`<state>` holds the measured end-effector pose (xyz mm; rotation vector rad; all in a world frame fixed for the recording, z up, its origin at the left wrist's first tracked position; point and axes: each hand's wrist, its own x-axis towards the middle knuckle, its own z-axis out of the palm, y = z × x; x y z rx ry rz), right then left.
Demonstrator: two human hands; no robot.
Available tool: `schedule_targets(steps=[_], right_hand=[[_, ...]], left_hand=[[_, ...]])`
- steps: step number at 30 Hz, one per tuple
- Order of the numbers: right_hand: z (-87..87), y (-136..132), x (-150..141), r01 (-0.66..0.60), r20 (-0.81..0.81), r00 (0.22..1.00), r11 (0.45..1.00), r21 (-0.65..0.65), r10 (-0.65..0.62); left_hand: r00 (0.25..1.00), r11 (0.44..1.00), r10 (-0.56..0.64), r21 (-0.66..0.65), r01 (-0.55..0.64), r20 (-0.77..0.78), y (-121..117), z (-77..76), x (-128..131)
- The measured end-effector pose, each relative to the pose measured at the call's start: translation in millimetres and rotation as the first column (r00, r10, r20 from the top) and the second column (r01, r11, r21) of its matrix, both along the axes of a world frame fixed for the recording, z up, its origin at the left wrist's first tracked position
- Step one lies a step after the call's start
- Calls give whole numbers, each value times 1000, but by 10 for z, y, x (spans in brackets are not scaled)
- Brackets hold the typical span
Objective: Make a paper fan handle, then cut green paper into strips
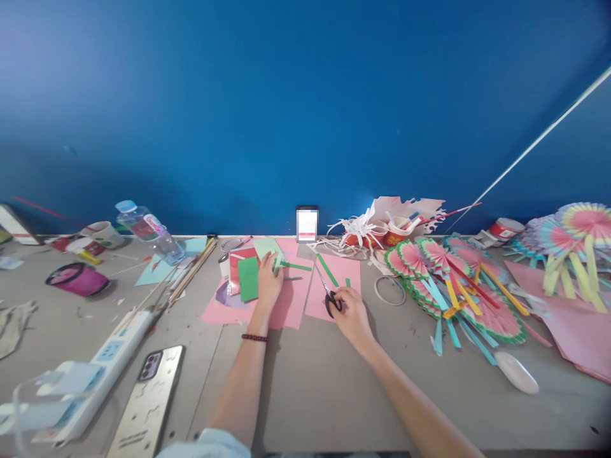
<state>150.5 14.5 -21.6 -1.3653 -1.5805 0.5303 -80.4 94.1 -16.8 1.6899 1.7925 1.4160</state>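
Note:
Near the middle of the table, my left hand (270, 280) is closed on a thin green paper strip (298, 266), which sticks out to the right of the fingers. My right hand (352, 315) grips black-handled scissors (333, 304) by the loops, and their blades point up and left toward the strip. A second green strip (327, 270) lies on the right pink sheet (347, 267), just beyond the scissors. Beside my left hand, a green paper rectangle (248, 280) rests partly over a red packet (235, 270) on the left pink sheet (289, 312).
Paper fans (496, 312) with ribbon tails and a white spoon (518, 372) lie on the right. A tape roll (390, 290) sits nearer. To the left are a bottle (153, 230), sticks (193, 273), a power strip (107, 362) and a phone (147, 401). A blue wall (286, 114) bounds the back.

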Motion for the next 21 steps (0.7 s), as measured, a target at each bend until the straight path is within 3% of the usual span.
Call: schedule_targets(steps=[3,6,10,13,16,19,21], right_hand=[[57,-33,-29,-17,20,1000,1000,-7,17],[154,-82,-88,-73,-18,997,996,-43,72],[351,-198,-185,-174,-111,981,976,-127,161],[506,-233,-238,-210,-60,977,972,-107,204],[604,-107,-285,-188,48,980,976,-107,194],[634,168,-367,-134,167,971,967,-215,172],[632,369,-456,-96,206,967,966,-242,148]], left_hand=[[984,999,7,50,2,-178,-21,26,7],[949,996,88,59,-74,-302,-34,35,10],[935,990,142,35,-138,-326,-22,-9,-23],[929,992,123,6,-129,-349,-7,-31,-43],[921,997,71,-3,-78,-383,-9,-14,-10],[913,998,-63,-13,63,-404,-24,14,61],[911,995,-95,-21,94,-401,-29,26,94]])
